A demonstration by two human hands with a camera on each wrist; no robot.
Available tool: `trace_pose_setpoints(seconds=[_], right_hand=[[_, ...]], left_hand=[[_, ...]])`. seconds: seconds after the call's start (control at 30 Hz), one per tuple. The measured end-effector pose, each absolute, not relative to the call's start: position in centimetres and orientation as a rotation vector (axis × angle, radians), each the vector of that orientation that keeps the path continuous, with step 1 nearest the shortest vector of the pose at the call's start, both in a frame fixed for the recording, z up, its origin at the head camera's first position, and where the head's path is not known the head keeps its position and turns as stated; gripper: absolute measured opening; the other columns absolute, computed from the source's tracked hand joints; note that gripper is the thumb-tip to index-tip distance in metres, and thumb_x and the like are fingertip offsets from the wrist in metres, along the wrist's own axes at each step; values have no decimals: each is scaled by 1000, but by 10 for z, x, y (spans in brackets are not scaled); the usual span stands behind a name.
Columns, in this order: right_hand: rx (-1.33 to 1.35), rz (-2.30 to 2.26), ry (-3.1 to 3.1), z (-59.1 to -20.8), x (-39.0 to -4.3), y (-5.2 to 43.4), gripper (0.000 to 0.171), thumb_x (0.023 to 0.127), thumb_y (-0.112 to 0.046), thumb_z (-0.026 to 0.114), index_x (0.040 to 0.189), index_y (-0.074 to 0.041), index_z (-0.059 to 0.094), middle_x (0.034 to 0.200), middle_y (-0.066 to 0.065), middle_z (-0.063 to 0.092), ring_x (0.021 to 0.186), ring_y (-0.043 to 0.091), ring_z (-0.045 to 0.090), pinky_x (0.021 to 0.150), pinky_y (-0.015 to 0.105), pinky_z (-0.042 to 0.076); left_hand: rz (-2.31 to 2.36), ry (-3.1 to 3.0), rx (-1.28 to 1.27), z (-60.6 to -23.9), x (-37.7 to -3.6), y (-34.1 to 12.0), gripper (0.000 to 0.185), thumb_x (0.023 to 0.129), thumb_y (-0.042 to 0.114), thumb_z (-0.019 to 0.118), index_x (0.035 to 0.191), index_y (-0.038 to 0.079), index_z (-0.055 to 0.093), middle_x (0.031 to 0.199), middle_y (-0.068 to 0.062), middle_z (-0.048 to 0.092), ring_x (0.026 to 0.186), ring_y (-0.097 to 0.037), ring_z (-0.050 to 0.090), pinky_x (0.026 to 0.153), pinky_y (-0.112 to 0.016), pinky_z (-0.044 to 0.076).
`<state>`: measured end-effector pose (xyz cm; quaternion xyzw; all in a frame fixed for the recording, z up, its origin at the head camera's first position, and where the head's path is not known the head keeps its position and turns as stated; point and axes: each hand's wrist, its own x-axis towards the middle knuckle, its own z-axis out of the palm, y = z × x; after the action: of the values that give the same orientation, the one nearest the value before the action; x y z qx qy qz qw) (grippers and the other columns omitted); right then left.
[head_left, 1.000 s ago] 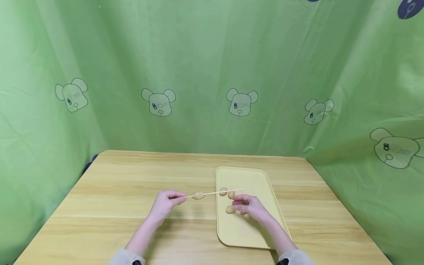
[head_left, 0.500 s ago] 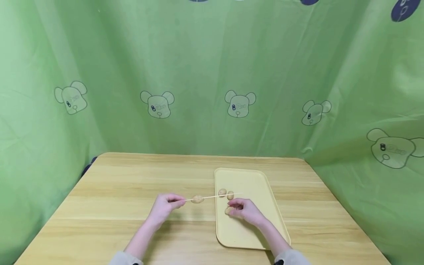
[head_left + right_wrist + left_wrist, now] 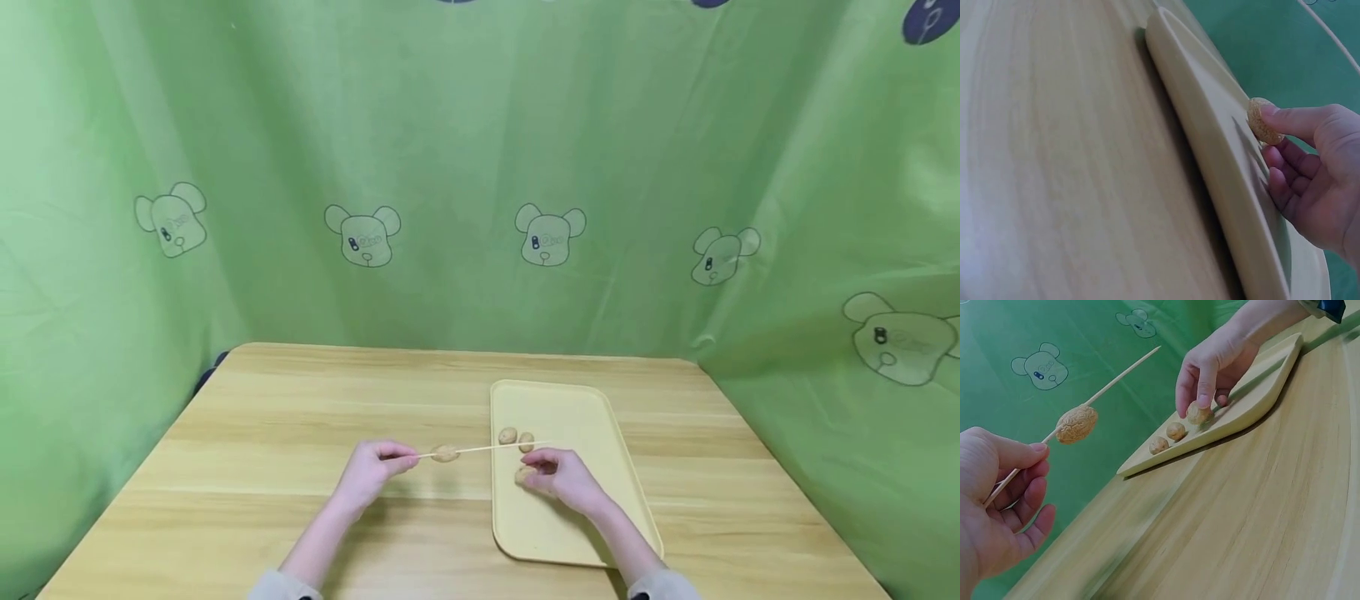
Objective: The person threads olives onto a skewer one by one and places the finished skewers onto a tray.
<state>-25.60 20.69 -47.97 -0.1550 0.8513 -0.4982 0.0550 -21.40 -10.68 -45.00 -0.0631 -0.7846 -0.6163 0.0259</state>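
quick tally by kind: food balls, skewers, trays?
Food balls: 4: one threaded on the skewer, one under the right hand, two loose on the tray.
Skewer: 1
Tray: 1
Total: 6

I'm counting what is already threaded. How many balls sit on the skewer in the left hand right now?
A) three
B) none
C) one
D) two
C: the skewer pinched by the left hand carries a single ball; two balls lie loose on the tray, and the right hand pinches another there.
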Motion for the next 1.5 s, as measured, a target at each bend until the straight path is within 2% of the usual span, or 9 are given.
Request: trace_pose_setpoints(seconds=[0.13,0.27,0.47,0.73,0.93,1.07,1.3,1.5], right_hand=[[-492,-1572,2514,-474,-254,209,38,77,-7,72,110,8,60,109,20,60,85,19,59,71,22,50],[-518,-1600,2491,-471,-253,210,40,77,-5,72,113,8,60,111,22,57,85,20,59,71,22,51],[-584,-1569,2568,-465,-251,211,37,77,-2,71,112,7,61,106,18,59,87,15,58,76,20,49],[-604,-1610,2531,-456,-248,213,37,79,-3,69,113,8,59,113,24,60,84,8,59,75,21,50],[-555,-1778,2391,-447,-243,215,40,80,4,65,116,16,51,102,26,62,77,6,62,72,24,53],[-584,-1814,2349,-446,-242,216,38,82,3,64,114,18,50,94,25,63,76,6,62,72,25,53],[-626,-1864,2351,-448,-246,218,38,84,-1,65,115,17,51,102,37,57,76,8,63,74,26,53],[-629,-1863,2367,-444,-244,218,38,84,-1,64,115,17,51,99,35,58,77,11,64,74,26,53]], left_hand=[[-1883,-2439,-191,-452,-214,-109,13,79,7,69,89,-1,71,89,-10,70,85,-18,61,81,-37,47],[-1874,-2444,-182,-452,-214,-111,12,79,6,69,89,-1,71,89,-11,70,85,-18,61,80,-36,47],[-1883,-2430,-182,-452,-213,-113,14,78,8,71,89,-2,71,89,-12,70,85,-17,62,80,-35,48],[-1902,-2424,-178,-448,-207,-119,16,79,9,71,91,-2,71,89,-12,70,85,-17,61,79,-34,47],[-1884,-2432,-179,-451,-208,-120,15,79,8,70,90,-2,71,90,-12,70,85,-17,61,79,-35,48],[-1872,-2441,-175,-454,-207,-119,15,79,7,70,90,-3,70,89,-12,70,84,-17,61,80,-35,48],[-1876,-2439,-162,-451,-204,-119,16,79,7,69,91,-3,70,88,-12,69,83,-18,61,79,-35,48],[-1868,-2442,-188,-452,-205,-120,16,78,6,69,91,-4,69,89,-13,69,83,-18,61,79,-35,48]])
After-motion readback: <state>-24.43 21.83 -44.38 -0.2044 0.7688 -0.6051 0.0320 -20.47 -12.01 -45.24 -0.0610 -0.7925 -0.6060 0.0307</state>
